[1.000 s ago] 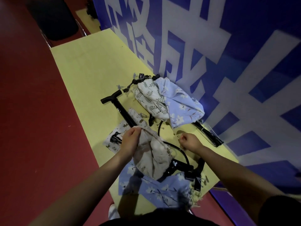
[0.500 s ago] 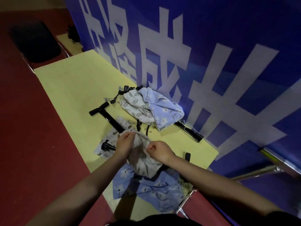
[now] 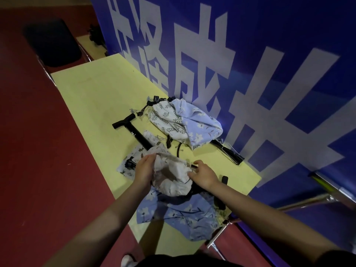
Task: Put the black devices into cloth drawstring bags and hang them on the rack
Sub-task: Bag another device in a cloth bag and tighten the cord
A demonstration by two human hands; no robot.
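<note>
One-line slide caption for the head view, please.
Both hands, left and right, hold open a beige drawstring bag above black devices on the yellow table.

Crumpled beige bag (image 3: 173, 176), seemingly open-mouthed

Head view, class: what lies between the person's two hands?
The cream cloth bag, its mouth held open between the left hand and right hand, above the yellow table.

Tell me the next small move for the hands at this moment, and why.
Probably pull the cream bag mouth wider and draw it over the black device beneath. The left hand and right hand each grip an edge of the bag's opening, which gapes upward, while the device lies partly under the cloth on the yellow table, seemingly not yet inside.
</note>
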